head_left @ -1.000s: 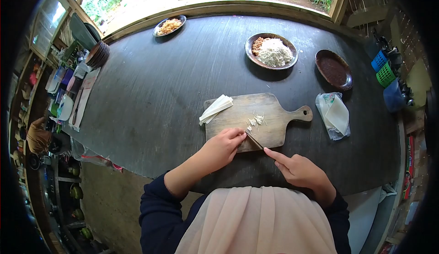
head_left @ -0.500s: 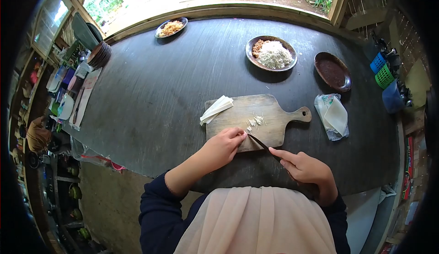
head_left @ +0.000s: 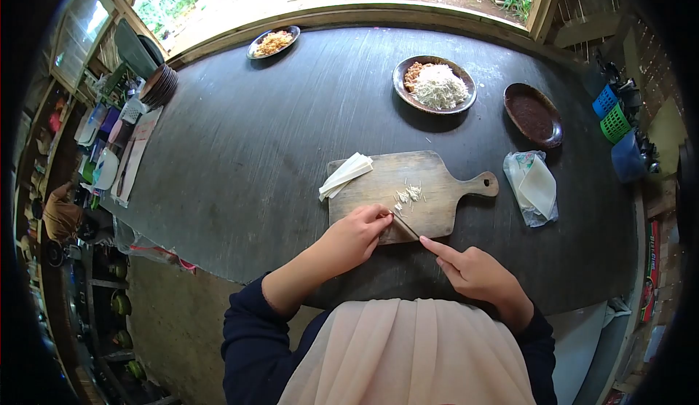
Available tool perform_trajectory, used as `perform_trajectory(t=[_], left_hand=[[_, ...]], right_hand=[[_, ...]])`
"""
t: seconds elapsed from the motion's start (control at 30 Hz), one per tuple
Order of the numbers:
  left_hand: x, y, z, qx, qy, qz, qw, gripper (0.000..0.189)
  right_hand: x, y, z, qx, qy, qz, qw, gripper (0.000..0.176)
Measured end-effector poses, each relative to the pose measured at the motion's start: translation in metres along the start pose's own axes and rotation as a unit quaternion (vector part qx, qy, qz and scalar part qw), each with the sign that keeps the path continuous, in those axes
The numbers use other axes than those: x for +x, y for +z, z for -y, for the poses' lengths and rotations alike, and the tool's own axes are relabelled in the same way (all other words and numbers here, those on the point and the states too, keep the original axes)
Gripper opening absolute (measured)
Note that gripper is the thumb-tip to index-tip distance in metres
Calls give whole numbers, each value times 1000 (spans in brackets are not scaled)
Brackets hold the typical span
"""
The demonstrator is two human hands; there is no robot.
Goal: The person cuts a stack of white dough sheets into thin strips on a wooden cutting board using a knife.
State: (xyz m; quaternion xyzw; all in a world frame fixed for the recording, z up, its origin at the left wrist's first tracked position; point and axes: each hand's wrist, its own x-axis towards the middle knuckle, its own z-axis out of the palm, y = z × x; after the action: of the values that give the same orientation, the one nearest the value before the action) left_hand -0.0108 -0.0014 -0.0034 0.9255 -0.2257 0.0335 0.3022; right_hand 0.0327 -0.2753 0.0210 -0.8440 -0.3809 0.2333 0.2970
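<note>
A wooden cutting board (head_left: 429, 161) with a handle lies before me on the dark table. My left hand (head_left: 357, 235) is closed at its front edge, fingertips pinched on white strips, mostly hidden, with only a pale end showing. In my right hand (head_left: 475, 272) is a knife (head_left: 408, 228), index finger stretched along it. The blade seems thin from here and its tip lies beside my left fingertips. Small white slivers (head_left: 411, 194) are scattered on the board just beyond the blade. A stack of flat white strips (head_left: 345, 175) rests at the board's far left corner.
Beyond the board stands a plate (head_left: 399, 93) of white shreds and brownish pieces. To its right are an oval brown dish (head_left: 534, 116) and a plastic packet (head_left: 530, 188) with white sheets. Another plate (head_left: 255, 48) of food sits far left. Cutlery baskets (head_left: 614, 123) line the right edge.
My right hand has shifted a little left and the knife has turned, so its blade shows narrower and browner. My left hand stays in place at the board's edge.
</note>
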Motion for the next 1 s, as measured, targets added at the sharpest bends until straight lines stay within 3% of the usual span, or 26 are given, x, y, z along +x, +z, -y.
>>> perform_trajectory(t=[0.63,1.0], left_hand=[[-1,2,1,29,2,8,1000,37],[-1,1,0,43,0,16,999,41]], right_hand=[[4,7,6,-74,-4,-10,997,51],[-6,-14,10,-49,45,90,994,50]])
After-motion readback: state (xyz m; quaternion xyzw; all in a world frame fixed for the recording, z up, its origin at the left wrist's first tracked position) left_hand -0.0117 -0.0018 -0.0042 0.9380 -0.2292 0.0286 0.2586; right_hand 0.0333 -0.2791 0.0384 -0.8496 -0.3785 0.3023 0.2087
